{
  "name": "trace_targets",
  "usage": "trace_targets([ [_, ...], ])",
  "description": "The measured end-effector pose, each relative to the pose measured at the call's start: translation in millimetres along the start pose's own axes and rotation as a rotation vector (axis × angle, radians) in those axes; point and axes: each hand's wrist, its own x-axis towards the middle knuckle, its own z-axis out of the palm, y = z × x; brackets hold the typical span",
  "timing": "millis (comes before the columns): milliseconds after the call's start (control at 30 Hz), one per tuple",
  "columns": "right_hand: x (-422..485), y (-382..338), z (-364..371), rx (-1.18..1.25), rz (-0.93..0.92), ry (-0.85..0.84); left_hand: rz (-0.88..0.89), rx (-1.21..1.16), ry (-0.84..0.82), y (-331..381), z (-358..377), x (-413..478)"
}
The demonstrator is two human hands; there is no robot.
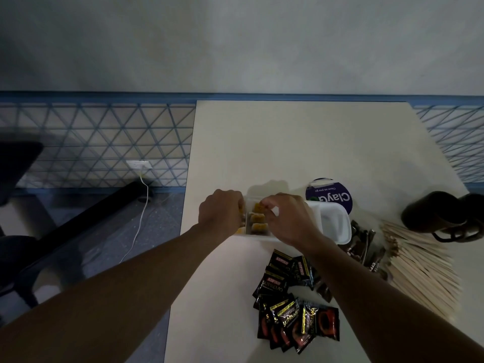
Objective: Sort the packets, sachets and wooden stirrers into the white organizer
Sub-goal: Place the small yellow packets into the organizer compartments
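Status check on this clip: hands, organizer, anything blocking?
Left hand at the white organizer left end; right hand fingering yellow sachets inside. Black packets, wooden stirrers unsorted on the table. Nothing blocking.

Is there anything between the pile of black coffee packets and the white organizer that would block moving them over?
Only the right forearm crosses that stretch right now. The black coffee packets lie on the table just near of the white organizer, with bare tabletop between. Both hands, left and right, are at the organizer's small compartments.

White organizer; black-red packets; yellow sachets
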Motion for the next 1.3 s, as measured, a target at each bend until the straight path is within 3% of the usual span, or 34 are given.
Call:
trace_targets([
  [433, 2.7, -1.8, 5.6, -0.001, 0.007, -0.024, -0.108, 0.072, 0.018, 6.9, 5.4, 5.3],
  [800, 0.6, 1.2, 2.9, 0.02, 0.014, -0.011, -0.032, -0.038, 0.104, -5.3, -10.3, 9.3],
  [1033, -2.2, 0.6, -0.2, 0.021, 0.035, -0.001, -0.073, -0.041, 0.055, -9.8, 3.7, 4.7],
  [1300, -3.9, 0.2, -3.6, 0.047, 0.01, 0.011, -0.024, -0.167, 0.145, -13.0, -3.3, 2.5],
])
